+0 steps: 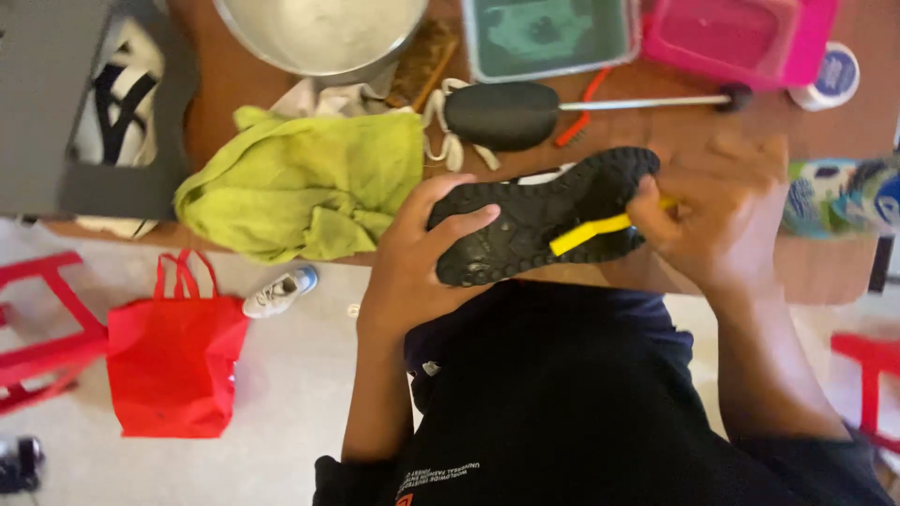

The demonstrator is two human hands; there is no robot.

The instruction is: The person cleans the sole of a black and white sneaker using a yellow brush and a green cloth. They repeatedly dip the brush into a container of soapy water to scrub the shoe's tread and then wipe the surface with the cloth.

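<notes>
Right now the left hand [412, 258] holds a black shoe [534, 220] up above the lap, sole side facing up. The fingers wrap around one end of it, with the thumb pressed on the bumpy sole. The right hand [722, 211] is closed around a yellow tool [591, 232] (it looks like a small brush, but its far end is hidden in the fist), and the tool lies across the sole near the other end of the shoe. That hand is a bit blurry.

The shoe looks light, since one hand keeps it up with no trouble. Its sole seems stiff and rubbery, with deep bumps that should stop fingers from slipping. It does not look like it could break. A good place to hold it is where the left hand is, around the narrow end, thumb on the sole.

Behind the shoe is a brown table [234, 84]. On it lie a green cloth [300, 183], a black shoe form on a metal rod [502, 114], a metal bowl [323, 33], a teal tub [548, 33] and a pink tub [741, 37]. A red bag [173, 361] and a small white shoe [279, 292] sit on the floor.
</notes>
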